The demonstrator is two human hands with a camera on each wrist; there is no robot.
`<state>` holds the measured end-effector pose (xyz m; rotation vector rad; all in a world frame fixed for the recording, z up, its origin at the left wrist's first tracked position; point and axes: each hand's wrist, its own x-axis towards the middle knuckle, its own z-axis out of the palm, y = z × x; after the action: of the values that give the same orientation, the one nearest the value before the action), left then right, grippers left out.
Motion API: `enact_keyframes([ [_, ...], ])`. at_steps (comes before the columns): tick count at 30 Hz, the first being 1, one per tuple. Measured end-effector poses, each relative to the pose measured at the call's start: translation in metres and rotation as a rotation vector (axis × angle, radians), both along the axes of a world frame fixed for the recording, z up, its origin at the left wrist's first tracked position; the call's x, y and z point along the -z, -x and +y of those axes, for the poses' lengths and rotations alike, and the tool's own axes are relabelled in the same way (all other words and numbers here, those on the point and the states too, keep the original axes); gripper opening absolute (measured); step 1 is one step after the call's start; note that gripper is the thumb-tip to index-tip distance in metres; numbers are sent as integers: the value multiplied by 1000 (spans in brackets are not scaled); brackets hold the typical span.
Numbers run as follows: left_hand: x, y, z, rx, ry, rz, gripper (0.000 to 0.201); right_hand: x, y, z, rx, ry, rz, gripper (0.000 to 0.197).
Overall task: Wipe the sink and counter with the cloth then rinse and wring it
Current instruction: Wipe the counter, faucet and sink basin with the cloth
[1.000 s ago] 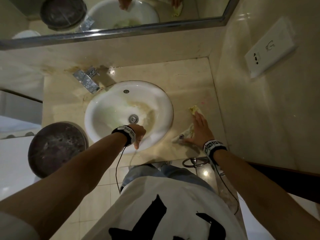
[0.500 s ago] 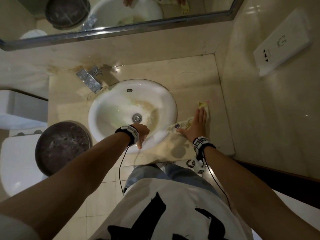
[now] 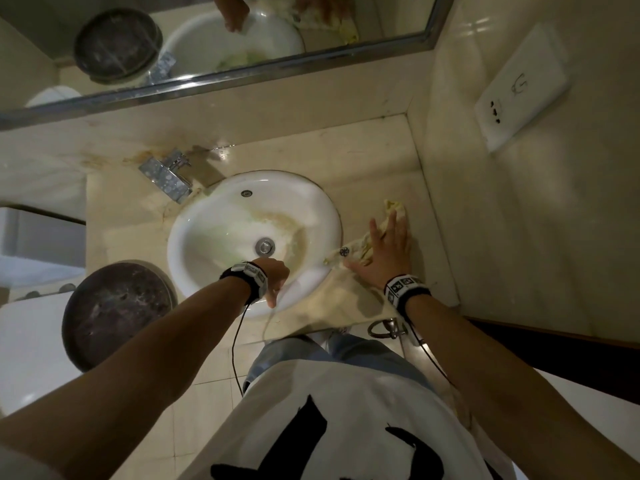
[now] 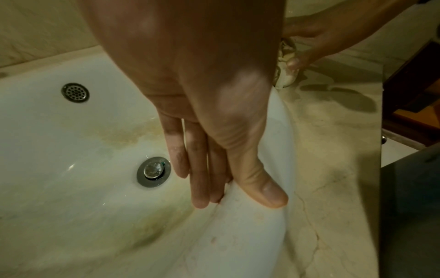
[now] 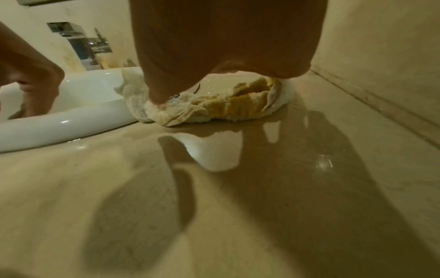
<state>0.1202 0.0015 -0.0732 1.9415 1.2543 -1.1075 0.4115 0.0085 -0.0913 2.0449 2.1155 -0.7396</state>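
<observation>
The right hand (image 3: 384, 251), fingers flat, has slid the crumpled yellow-white cloth (image 3: 349, 252) farther away. The left hand (image 3: 272, 271) still grips the near rim of the white ceramic sink (image 3: 322, 202).

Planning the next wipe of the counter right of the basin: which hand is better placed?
Right. The right hand lies flat on the cloth there; the left hand grips the sink rim.

Two hands (image 3: 273, 275) (image 3: 384, 258), one cloth (image 3: 348, 252), one basin (image 3: 322, 209), one tap (image 3: 166, 176), one mirror (image 3: 207, 46)

Glossy white ceramic sink (image 3: 221, 209), polished beige stone counter (image 3: 346, 161), crumpled stained cloth (image 3: 349, 250), shiny metal tap (image 3: 166, 178).
</observation>
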Motion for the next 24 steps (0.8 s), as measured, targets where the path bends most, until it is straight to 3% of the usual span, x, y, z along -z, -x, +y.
enact_keyframes([
  [4, 1, -1, 3, 13, 25, 8, 47, 2, 7, 0, 25, 90, 83, 139],
  [10, 0, -2, 6, 32, 46, 16, 44, 8, 28, 5, 154, 149, 66, 159],
  [14, 0, 0, 8, 19, 65, 4, 44, 6, 29, 18, 188, 230, 73, 165],
  [24, -4, -1, 10, 9, 94, 14, 39, 15, 30, 33, 201, 192, 22, 168],
])
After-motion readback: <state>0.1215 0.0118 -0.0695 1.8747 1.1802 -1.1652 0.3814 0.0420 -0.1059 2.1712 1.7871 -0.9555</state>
